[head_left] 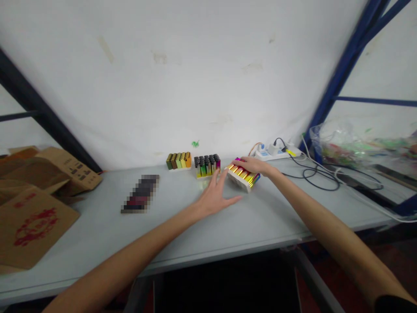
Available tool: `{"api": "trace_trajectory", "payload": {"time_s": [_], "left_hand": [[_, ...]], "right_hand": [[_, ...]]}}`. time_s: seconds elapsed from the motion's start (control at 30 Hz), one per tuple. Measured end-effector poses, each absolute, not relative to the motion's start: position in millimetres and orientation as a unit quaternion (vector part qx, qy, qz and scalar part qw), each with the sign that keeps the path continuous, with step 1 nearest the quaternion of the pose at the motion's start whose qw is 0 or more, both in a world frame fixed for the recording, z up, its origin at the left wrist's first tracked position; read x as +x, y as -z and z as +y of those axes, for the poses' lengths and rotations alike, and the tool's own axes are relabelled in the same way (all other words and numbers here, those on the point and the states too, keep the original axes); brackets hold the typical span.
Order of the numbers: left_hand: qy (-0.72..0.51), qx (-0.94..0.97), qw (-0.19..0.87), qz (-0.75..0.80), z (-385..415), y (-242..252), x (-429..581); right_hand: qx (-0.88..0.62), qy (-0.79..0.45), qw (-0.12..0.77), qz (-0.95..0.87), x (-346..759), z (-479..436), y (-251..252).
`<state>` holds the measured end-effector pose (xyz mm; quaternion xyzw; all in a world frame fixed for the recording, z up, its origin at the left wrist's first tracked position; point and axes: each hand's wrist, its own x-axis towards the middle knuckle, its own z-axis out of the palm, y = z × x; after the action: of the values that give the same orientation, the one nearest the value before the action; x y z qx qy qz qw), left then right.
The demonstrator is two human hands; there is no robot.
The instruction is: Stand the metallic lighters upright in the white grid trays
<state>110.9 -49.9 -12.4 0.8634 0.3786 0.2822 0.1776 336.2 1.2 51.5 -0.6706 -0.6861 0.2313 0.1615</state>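
A white tray of shiny gold and rainbow lighters (243, 178) lies tipped on its side on the grey table (97, 234). My right hand (254, 165) rests on top of this tray, fingers curled over its far edge. My left hand (215, 196) hovers open just left of the tray, fingers stretched toward it, not touching. Behind my left hand stands a tray of dark-capped coloured lighters (207, 166), and left of that a tray of green and orange lighters (179, 161).
Brown cardboard boxes (35, 204) lie at the left end. A blurred dark flat object (140, 199) sits left of centre. A white power strip (276, 151) with black cables (312, 176) is at the back right, beside a clear plastic bag (358, 143) and blue shelf posts (342, 74).
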Motion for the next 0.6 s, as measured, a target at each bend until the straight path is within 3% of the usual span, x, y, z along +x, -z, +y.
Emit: {"api": "trace_trajectory", "payload": {"time_s": [0.13, 0.4, 0.6], "left_hand": [[-0.287, 0.853, 0.240, 0.364, -40.7, 18.5, 138.1], [-0.338, 0.842, 0.242, 0.343, -39.4, 19.5, 147.0], [-0.322, 0.852, 0.240, 0.336, -35.2, 16.3, 144.5]], "right_hand": [[-0.639, -0.346, 0.230, -0.647, 343.8, -2.4, -33.7], [-0.694, -0.154, 0.146, -0.688, 343.2, -3.0, -23.7], [-0.687, -0.150, 0.143, -0.697, 340.0, -6.8, -20.5]]}}
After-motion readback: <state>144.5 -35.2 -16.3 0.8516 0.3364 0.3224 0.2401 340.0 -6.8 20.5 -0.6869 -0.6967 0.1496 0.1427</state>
